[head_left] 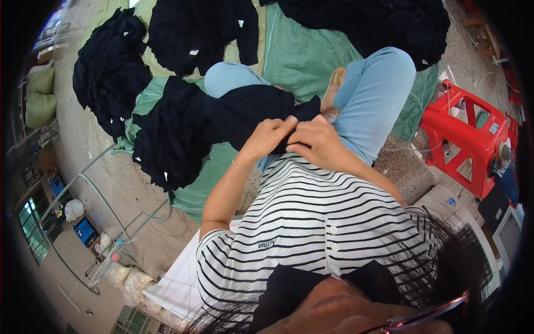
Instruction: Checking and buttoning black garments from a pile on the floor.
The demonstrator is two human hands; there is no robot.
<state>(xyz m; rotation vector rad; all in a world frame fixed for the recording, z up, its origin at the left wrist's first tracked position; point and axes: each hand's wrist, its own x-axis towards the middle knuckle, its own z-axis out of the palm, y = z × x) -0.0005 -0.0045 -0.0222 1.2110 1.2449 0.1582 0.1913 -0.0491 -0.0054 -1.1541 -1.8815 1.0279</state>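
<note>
A black knit garment (253, 108) lies across my lap, its far end running left into a dark heap of the same cloth (172, 131). My left hand (271, 135) is closed on the garment's edge, thumb and fingers pinching the fabric. Close beside it, nearly touching, my right hand (317, 139) grips the same edge with curled fingers. A short flap of the cloth sticks up beyond both hands. Whatever lies between the fingertips apart from the cloth is hidden.
Piles of black garments with small white tags (206, 33) lie ahead on green sheeting (295, 55). At the right stands an upturned-looking red plastic stool (467, 133) with things hung on it. A bent metal tube frame (105, 200) is at the left.
</note>
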